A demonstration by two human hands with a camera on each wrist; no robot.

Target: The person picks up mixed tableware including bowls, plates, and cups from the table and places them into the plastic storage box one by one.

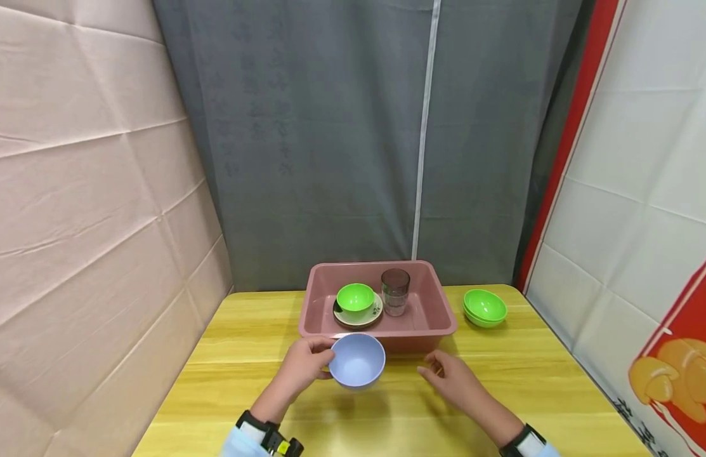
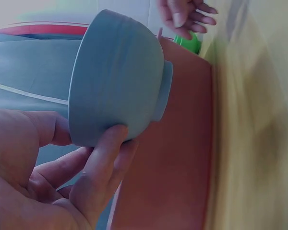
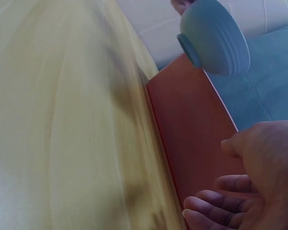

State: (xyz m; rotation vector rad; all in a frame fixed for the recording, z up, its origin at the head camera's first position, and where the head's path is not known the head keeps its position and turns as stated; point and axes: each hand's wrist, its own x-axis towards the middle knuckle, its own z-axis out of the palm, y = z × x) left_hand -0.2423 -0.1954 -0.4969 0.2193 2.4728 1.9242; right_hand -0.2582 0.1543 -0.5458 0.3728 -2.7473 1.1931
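A light blue bowl (image 1: pixel 357 360) is held by its left side in my left hand (image 1: pixel 304 367), above the table just in front of the pink basin (image 1: pixel 377 341). The left wrist view shows the thumb at the rim and fingers against the outer wall of the bowl (image 2: pixel 117 79). My right hand (image 1: pixel 448 376) hovers to the right of the bowl, apart from it, its fingers loosely bent around nothing in the right wrist view. Inside the basin, a green bowl (image 1: pixel 355 297) sits on a small patterned plate (image 1: pixel 366 315), beside a dark clear glass (image 1: pixel 395 292).
Right of the basin, stacked green bowls (image 1: pixel 485 307) stand on the wooden table (image 1: pixel 250 355). A grey curtain (image 1: pixel 341 139) hangs behind the basin. Cloth walls flank the table, pale on the left (image 1: pixel 101 209) and white on the right (image 1: pixel 627 209).
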